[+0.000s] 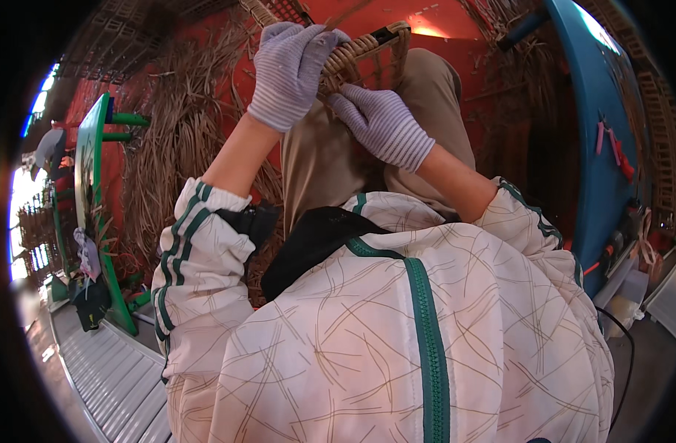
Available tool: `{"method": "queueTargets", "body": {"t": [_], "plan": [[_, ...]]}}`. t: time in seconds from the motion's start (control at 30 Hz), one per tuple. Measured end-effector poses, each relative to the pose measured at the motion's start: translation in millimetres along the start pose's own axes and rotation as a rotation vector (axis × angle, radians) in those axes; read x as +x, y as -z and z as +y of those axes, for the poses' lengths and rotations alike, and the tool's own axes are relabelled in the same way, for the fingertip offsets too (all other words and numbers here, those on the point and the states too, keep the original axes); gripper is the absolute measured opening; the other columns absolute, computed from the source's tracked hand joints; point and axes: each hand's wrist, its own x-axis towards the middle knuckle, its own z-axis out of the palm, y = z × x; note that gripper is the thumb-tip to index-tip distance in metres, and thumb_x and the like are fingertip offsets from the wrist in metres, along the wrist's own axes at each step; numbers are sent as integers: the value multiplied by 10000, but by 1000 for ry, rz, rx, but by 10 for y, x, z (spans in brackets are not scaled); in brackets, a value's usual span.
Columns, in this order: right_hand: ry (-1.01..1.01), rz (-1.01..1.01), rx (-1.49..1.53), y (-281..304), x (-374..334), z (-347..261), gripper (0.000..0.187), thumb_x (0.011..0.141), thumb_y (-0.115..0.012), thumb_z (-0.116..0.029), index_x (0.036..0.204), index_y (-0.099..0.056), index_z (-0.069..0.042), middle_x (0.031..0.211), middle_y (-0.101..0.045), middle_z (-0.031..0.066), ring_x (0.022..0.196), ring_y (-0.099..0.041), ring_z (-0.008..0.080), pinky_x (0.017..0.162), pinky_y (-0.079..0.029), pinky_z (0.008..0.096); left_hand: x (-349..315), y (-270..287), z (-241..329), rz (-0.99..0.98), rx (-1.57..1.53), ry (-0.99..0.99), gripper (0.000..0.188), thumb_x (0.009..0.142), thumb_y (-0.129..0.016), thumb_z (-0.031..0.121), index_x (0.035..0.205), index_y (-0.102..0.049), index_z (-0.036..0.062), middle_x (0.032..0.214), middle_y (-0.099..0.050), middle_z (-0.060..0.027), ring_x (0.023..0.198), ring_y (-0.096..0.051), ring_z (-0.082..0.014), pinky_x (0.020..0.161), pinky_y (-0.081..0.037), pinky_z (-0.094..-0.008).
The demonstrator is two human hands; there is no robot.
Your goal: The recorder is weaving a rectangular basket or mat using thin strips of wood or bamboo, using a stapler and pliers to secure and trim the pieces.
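Observation:
In front of my knees is a woven wicker frame, with tan strands wound round dark bars and an open gap at its near side. My left hand, in a grey-and-white striped glove, is closed over the left end of its wrapped edge. Just below, my right hand, in a matching glove, has thumb and fingers pinched together at the underside of the weave. Whether a loose strand lies between those fingertips is too small to tell. The far part of the frame runs out of the picture's top edge.
Dried leaf strips lie heaped on the red floor to my left. A green-edged board stands at far left, a blue table at right with pink-handled pliers. Dark openwork baskets are at upper left.

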Motion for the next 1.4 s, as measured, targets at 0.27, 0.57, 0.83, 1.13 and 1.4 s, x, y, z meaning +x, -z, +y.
{"method": "queueTargets", "body": {"t": [0.27, 0.57, 0.83, 1.13, 1.4], "plan": [[17, -2, 310, 35, -120, -525, 260, 991, -575, -184, 1068, -662, 49, 822, -688, 170, 680, -639, 196, 660, -509, 321, 50, -227, -31, 220, -78, -2, 176, 939, -579, 149, 843, -700, 65, 791, -702, -65, 757, -637, -285, 838, -438, -369], [39, -60, 203, 204, -169, -540, 271, 999, -580, -202, 1043, -672, 49, 762, -665, 130, 670, -596, 151, 657, -502, 305, -33, 237, 369, 209, -835, 482, 196, 1044, -478, 109, 1042, -622, -24, 870, -660, -73, 842, -643, -164, 810, -526, -313], [-2, -41, 240, 133, -170, -605, 290, 1004, -568, -211, 1089, -677, 43, 784, -675, 113, 690, -582, 117, 662, -498, 285, -346, 579, 553, -31, -177, 98, 220, 880, -645, 29, 1095, -667, 68, 936, -648, -78, 929, -644, -259, 823, -524, -339], [200, 1, 146, 36, -67, -666, 287, 996, -576, -198, 1101, -671, 51, 885, -714, 151, 824, -684, 167, 722, -529, 294, -449, 327, 536, 176, -17, 109, 263, 746, -757, 126, 1007, -727, 126, 997, -669, -73, 923, -649, -283, 794, -538, -365], [576, 421, -614, 618, 282, -484, 306, 866, -746, -282, 1100, -696, -91, 1060, -686, 79, 1026, -633, 272, 932, -463, 401, -345, 337, 448, 206, 3, 182, 222, 719, -783, 96, 934, -735, 117, 929, -680, -59, 933, -648, -272, 843, -506, -376]]}}
